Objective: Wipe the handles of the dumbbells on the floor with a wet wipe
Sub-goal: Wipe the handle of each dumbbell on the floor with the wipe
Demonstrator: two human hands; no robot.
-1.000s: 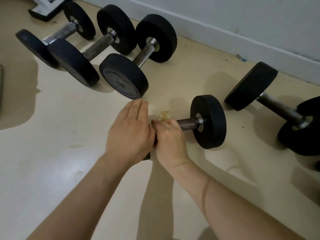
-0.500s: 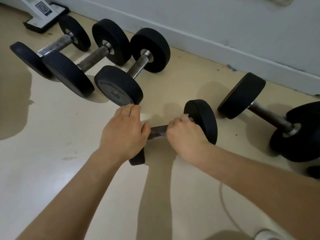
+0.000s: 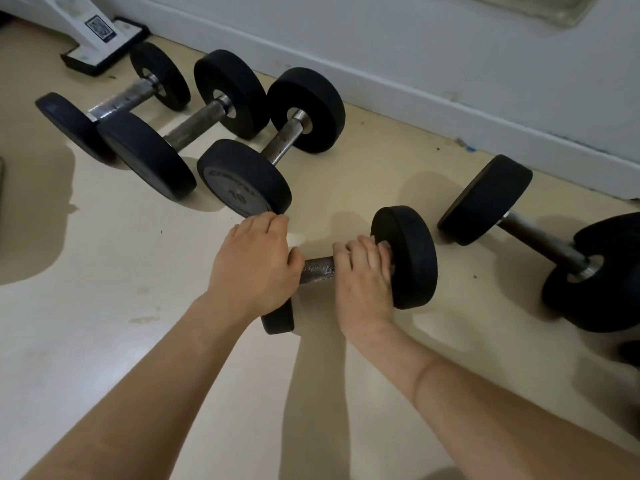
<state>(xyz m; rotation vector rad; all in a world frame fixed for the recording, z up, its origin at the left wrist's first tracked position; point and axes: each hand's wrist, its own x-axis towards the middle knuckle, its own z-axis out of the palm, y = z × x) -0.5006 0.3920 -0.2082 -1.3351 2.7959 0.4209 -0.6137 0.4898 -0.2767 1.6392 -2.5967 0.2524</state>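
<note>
A: Where's the dumbbell?
B: Black rubber-ended steel dumbbell (image 3: 317, 268) lies on the cream glossy floor (image 3: 104, 271), centre, near me, handle running left-right.
A: Hands?
B: L hand (image 3: 254, 265) cupped over its left weight, fingers curled over the far edge. R hand (image 3: 363, 278) wrapped round the handle's right end, tight vs the right weight. Wet wipe hidden, can't tell where.
A: Anything else?
B: 3 more black dumbbells (image 3: 195, 124) side by side, far left. Another black dumbbell w/ steel bar (image 3: 540, 237) on the right, near the white skirting board (image 3: 415, 109).

Glossy beige floor (image 3: 104, 289) meets white baseboard (image 3: 415, 105) under pale wall (image 3: 381, 29)
</note>
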